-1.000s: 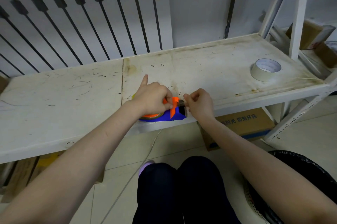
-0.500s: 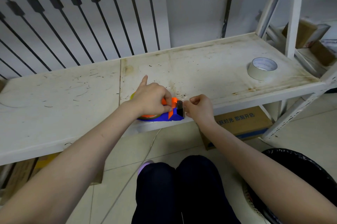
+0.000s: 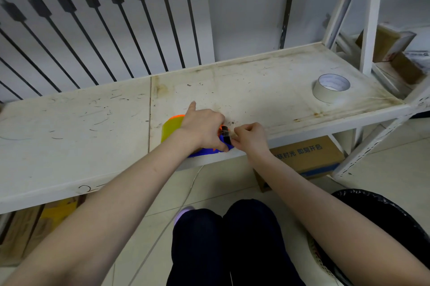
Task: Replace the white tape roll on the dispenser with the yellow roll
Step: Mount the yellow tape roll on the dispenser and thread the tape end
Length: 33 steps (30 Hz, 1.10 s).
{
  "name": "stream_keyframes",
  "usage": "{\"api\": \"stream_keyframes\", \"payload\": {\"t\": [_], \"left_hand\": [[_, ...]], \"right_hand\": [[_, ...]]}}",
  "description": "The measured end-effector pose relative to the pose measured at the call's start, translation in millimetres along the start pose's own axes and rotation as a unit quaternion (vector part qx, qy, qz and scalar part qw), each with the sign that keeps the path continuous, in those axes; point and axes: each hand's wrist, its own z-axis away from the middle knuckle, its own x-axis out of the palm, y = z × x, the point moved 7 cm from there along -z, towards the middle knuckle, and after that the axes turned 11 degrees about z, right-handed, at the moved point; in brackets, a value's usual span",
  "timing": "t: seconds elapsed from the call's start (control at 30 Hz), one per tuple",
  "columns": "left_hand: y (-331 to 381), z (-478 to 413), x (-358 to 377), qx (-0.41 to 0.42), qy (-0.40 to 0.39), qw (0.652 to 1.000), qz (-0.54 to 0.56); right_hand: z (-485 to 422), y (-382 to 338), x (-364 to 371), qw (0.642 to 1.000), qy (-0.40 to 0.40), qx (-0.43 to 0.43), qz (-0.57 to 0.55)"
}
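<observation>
Dispenser at shelf front edge, under left hand; right hand just right of it. Spare roll far right on shelf. Box below.

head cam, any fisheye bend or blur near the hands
Head view: wide-angle bend bows the shelf edge and railing bars; flat, soft lighting, no glare; the left hand and right hand are sharp, but the tape end between them is too small to resolve.

The dispenser is blue with orange parts, carrying a translucent yellow roll. The white tape roll looks off-white, perhaps cream. The shelf is dirty white with rust-brown stains and dark scuffs.
</observation>
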Motion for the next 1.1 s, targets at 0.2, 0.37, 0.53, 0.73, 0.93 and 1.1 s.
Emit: {"api": "stream_keyframes", "payload": {"t": [0.2, 0.37, 0.53, 0.73, 0.93, 1.1], "left_hand": [[-12, 3, -4, -0.036, 0.038, 0.998, 0.046], [-21, 12, -10, -0.048, 0.086, 0.992, 0.075], [-32, 19, -15, -0.064, 0.135, 0.982, 0.113], [-36, 26, -20, -0.094, 0.173, 0.969, 0.150], [-39, 30, -27, -0.129, 0.203, 0.958, 0.158], [-39, 25, -27, -0.133, 0.214, 0.953, 0.170]], "right_hand": [[3, 0, -2, 0.997, -0.005, 0.023, -0.071], [7, -11, -1, 0.994, -0.009, 0.012, -0.109], [8, -29, 0, 0.998, 0.005, -0.025, -0.063], [2, -42, 5, 0.998, 0.035, -0.045, -0.015], [-6, -56, 3, 0.995, 0.066, -0.075, 0.029], [-10, -63, 4, 0.994, 0.072, -0.072, 0.051]]}}
